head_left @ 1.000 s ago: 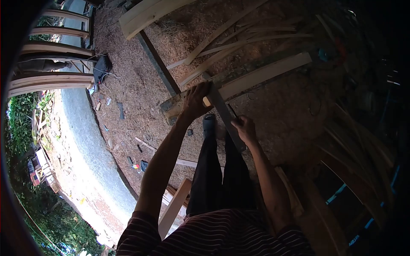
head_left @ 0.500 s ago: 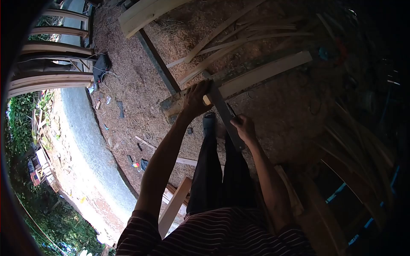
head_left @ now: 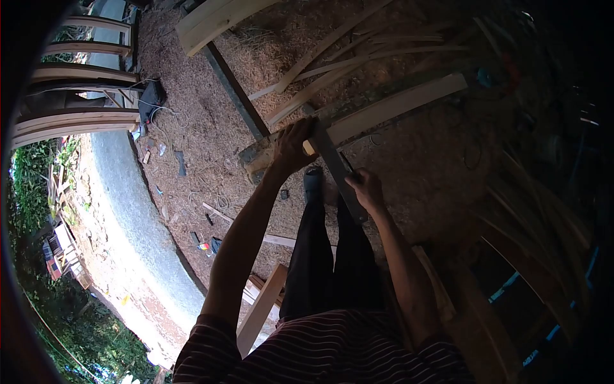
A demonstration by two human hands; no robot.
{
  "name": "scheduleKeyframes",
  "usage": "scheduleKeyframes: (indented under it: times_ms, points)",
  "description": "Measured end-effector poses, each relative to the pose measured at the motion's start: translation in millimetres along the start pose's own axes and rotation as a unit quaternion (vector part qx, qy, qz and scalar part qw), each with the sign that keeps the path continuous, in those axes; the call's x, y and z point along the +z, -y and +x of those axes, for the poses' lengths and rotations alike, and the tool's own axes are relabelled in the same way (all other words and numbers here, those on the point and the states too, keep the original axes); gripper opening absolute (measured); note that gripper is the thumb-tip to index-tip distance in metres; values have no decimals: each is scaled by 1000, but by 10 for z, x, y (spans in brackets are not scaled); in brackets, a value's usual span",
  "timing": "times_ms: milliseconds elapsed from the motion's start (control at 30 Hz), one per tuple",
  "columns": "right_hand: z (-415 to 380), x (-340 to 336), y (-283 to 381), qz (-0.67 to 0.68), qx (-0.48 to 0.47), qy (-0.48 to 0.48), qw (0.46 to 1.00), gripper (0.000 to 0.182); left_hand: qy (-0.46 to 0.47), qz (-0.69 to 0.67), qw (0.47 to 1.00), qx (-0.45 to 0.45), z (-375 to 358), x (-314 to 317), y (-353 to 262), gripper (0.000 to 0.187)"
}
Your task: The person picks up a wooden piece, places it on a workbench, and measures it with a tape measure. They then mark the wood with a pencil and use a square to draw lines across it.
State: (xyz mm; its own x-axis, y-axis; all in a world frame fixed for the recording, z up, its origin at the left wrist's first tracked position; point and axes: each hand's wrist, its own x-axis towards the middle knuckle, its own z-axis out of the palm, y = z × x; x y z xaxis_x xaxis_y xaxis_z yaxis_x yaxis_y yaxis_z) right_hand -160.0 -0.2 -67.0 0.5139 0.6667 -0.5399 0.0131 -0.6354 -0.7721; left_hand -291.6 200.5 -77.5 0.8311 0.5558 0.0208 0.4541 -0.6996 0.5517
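Observation:
A long pale board (head_left: 403,109) lies on a darker rough beam (head_left: 259,152) in front of me. Across the board's near end slants a long, flat, dark strip (head_left: 336,163), its lower end sticking out towards my legs. My left hand (head_left: 294,146) is closed over the board's end and the strip's upper end, with the thumb beside a small lit patch of wood. My right hand (head_left: 366,187) is closed in a pinch at the strip's right edge. From its fingers points a thin, dark, pencil-like stick (head_left: 346,162), close to the strip; its tip is hard to make out.
A narrow dark beam (head_left: 233,89) runs up to a thick timber (head_left: 220,22). Loose wood strips (head_left: 358,61) lie beyond the board, on ground covered with shavings. A black case (head_left: 152,96) with a cord stands at left. Another plank (head_left: 263,307) leans near my left side.
Almost nothing differs. My right hand and the lower end of the strip sit very slightly differently; the view has shifted a little.

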Motion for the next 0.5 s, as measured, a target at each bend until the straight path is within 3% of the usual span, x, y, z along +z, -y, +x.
scheduleKeyframes:
  times_ms: [500]
  points:
    - [34, 35, -109, 7, 5, 4, 1000, 21, -14, -6, 1000, 5, 40, -23, -38, 87]
